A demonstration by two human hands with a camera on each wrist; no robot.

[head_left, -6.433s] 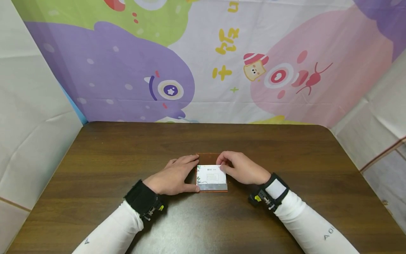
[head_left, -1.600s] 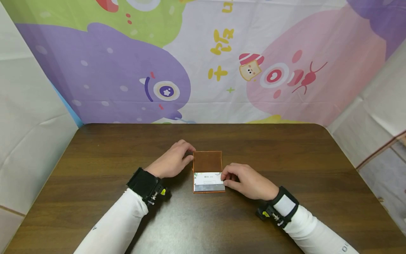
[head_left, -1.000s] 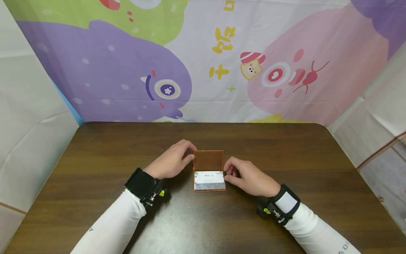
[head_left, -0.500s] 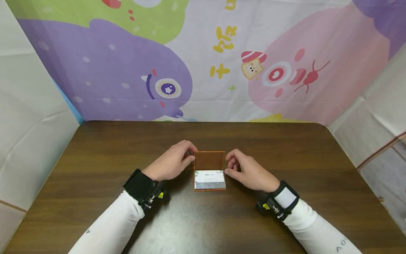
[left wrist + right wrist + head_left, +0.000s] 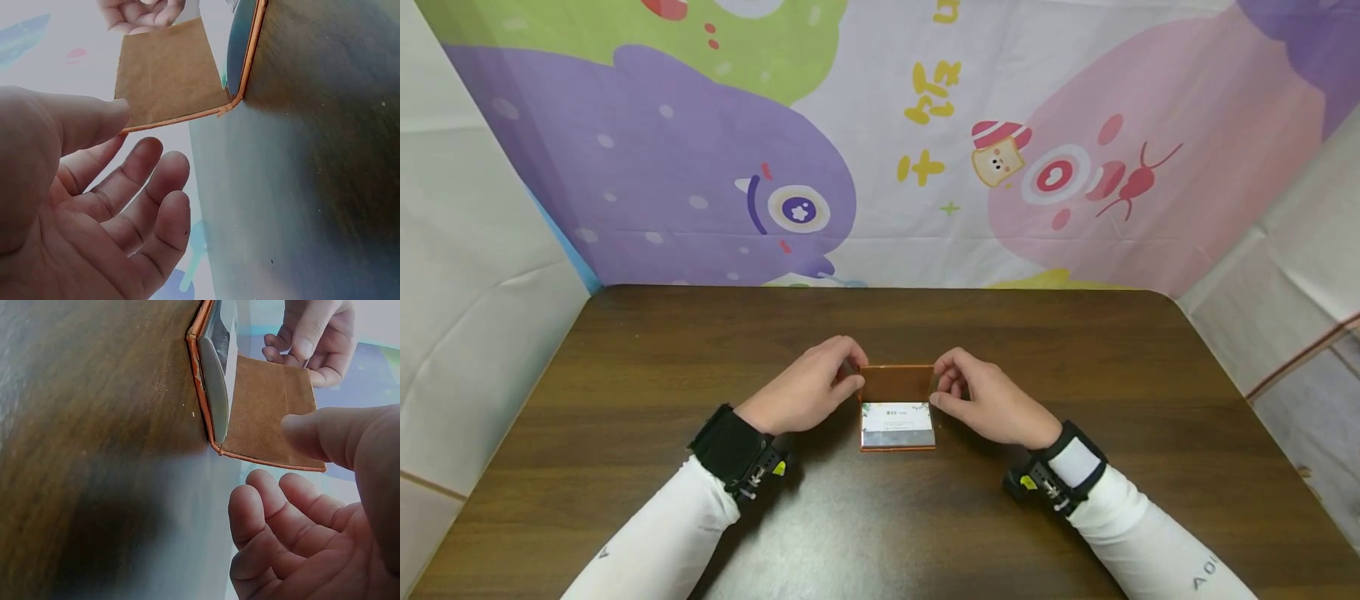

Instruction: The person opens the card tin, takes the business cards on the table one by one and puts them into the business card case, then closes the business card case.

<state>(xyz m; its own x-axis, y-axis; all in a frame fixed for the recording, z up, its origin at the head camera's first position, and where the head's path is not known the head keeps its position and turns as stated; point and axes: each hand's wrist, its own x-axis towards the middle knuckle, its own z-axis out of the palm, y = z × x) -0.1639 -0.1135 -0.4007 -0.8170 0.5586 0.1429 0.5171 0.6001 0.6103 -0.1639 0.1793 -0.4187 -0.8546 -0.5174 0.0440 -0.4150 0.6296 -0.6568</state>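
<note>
A brown leather business card case [image 5: 897, 383] stands unfolded on the table, its flap raised at an angle from the base. In the base lies a white printed business card [image 5: 895, 414], its lower part behind a grey metal-like strip [image 5: 897, 437]. My left hand [image 5: 805, 387] pinches the flap's left edge, thumb [image 5: 103, 119] on the inner face, the other fingers loosely curved. At the right edge, my right hand [image 5: 992, 404] holds the flap with its thumb [image 5: 306, 432] on the inside; its other fingers are partly hidden in the head view.
The case stands on a dark brown wooden table [image 5: 700, 333]. A cartoon-printed cloth [image 5: 917, 225] hangs behind the table's far edge. Pale cloth sheets [image 5: 482, 250] hang at both sides. Each wrist wears a black strap [image 5: 733, 446] with a small camera.
Earlier the right hand was at the card; it has moved up to the flap's right edge. The left hand stays at the left edge, and the flap has tilted up towards me.
</note>
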